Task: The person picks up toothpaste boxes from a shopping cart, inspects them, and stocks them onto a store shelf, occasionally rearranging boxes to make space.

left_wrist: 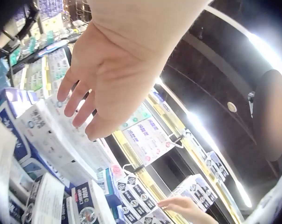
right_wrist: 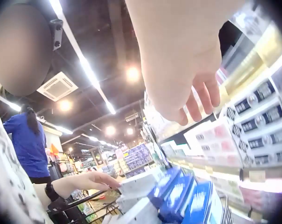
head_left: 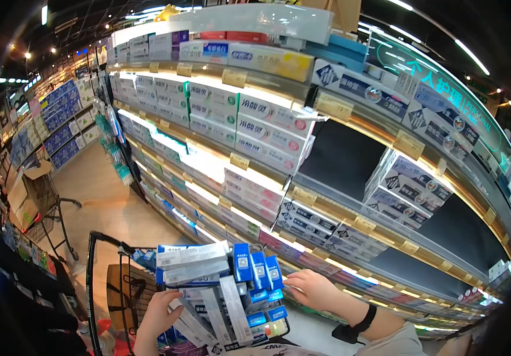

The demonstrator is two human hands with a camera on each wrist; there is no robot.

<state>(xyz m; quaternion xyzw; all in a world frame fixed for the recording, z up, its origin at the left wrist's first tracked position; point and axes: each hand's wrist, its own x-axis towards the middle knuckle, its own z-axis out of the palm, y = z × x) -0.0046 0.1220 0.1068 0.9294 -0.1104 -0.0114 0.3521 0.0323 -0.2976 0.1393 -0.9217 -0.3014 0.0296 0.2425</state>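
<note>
A shopping cart basket is heaped with toothpaste boxes, white ones (head_left: 193, 255) at the back and blue ones (head_left: 259, 270) on the right. My left hand (head_left: 159, 314) is at the pile's left side, fingertips by the white boxes; in the left wrist view the left hand (left_wrist: 110, 79) hangs over them with loose, slightly bent fingers. My right hand (head_left: 314, 289) reaches to the right edge of the pile beside the blue boxes, fingers extended. Seen from the right wrist, the right hand (right_wrist: 187, 88) holds nothing, with blue boxes (right_wrist: 178, 196) below it.
Shelves of boxed toothpaste (head_left: 270, 133) run along the front and right, with dark gaps between some stacks. The cart's black handle (head_left: 91, 285) is at left. Another cart (head_left: 59, 219) stands in the aisle. A person in blue (right_wrist: 26, 140) is behind.
</note>
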